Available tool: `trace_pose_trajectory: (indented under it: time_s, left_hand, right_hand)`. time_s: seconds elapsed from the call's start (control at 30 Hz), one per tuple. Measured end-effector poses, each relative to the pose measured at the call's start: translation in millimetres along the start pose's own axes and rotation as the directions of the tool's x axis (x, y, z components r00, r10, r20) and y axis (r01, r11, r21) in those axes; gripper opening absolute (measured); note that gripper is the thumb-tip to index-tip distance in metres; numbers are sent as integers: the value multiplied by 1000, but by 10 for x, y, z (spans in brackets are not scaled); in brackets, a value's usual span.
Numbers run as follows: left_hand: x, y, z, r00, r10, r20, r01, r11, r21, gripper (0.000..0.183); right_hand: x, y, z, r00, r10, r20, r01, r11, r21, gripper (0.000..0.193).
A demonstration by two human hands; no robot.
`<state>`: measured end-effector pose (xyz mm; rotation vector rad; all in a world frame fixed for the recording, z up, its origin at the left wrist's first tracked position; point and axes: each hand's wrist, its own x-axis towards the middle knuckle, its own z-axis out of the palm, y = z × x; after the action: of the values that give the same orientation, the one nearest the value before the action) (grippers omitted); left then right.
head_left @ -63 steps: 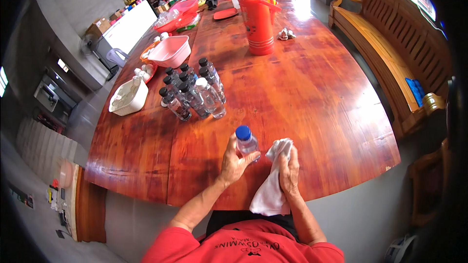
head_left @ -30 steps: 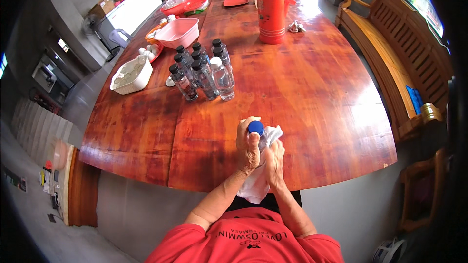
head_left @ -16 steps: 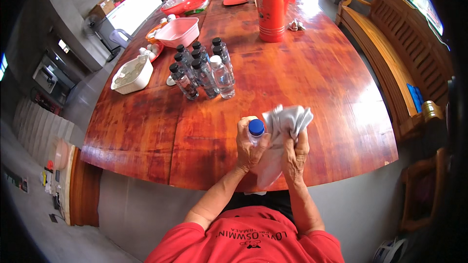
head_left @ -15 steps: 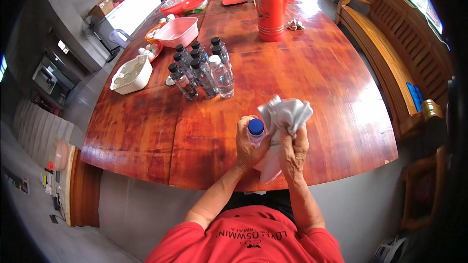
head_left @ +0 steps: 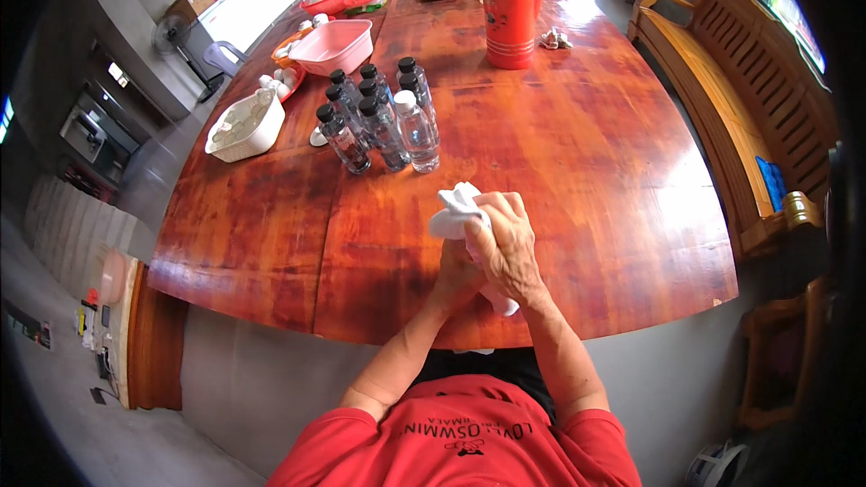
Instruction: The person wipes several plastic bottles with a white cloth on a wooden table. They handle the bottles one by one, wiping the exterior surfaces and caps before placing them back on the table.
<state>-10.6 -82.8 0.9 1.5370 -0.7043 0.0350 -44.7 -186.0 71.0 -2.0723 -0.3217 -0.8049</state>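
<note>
Close to the table's near edge, my two hands are pressed together. My right hand [head_left: 510, 248] is closed on a white cloth [head_left: 457, 209], which bunches up past its fingers, with a tail hanging below. Behind and below it, my left hand [head_left: 458, 272] grips the blue-capped plastic bottle, now hidden under the cloth and my right hand. Farther off to the left stands a tight group of several clear bottles with black caps [head_left: 383, 131], all upright. One clear bottle with a white cap [head_left: 418, 135] stands at their near right side.
A red thermos flask [head_left: 511, 13] stands at the back of the wooden table [head_left: 577, 162]. Along the left are a white basket [head_left: 257, 140], a pink basin [head_left: 332, 50] and a red plate with white round things [head_left: 287, 83]. A wooden bench [head_left: 722, 81] runs along the right.
My right hand has moved left with the cloth and turned over the bottle's top. The bottle and its blue cap, visible before, are now covered.
</note>
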Motion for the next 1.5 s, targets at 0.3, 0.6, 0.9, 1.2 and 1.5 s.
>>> trace_pose_trajectory:
  time_s: [0.3,0.6,0.9,1.2,1.5]
  left_hand:
    - [103,168,70,994,-97,-54,72,934,-349,71]
    - [20,192,33,987,-157,34,159,926,-343,37]
    - [72,205,67,996,-60,-68,59,998,-7,61]
    - [25,40,18,990,143,-6,-143,990,22,50]
    - [28,112,13,998,34,44,-34,999,-16,65]
  right_hand:
    - [215,69,-157,788,544,290,-550,407,729,47]
    - [-192,-105,-40,986,-98,-136,66,972,-224,35]
    - [171,116,-128,924,375,76,-382,917,119,38]
    - [-200,86,-40,911,388,-139,-297,852,432,32]
    - [-241,143,-62,957,278,-83,-243,925,293,36]
